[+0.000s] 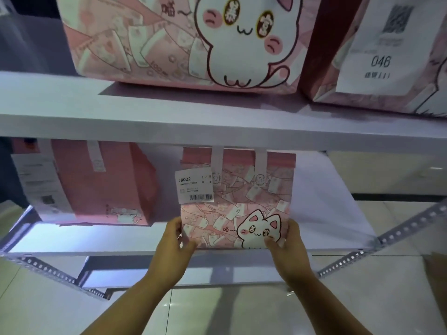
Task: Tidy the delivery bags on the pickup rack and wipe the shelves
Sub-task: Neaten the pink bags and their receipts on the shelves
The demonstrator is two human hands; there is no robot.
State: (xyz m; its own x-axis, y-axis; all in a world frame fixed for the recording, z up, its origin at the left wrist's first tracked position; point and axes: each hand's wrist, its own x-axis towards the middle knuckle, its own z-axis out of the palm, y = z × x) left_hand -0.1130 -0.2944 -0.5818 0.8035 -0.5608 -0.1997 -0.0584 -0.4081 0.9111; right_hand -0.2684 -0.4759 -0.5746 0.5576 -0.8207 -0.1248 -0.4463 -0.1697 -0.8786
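Grip: left hand (174, 240) and right hand (289, 240) pinch the cat bag (244, 199) by its bottom corners. Tidying step; the next move probably needs it squared upright on the shelf (96, 238).

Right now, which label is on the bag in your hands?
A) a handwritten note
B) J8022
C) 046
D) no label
B: the J8022 label sits at the upper left of the bag that the left hand and right hand grip by its lower corners; the 046 label is on the upper bag, on the upper shelf.
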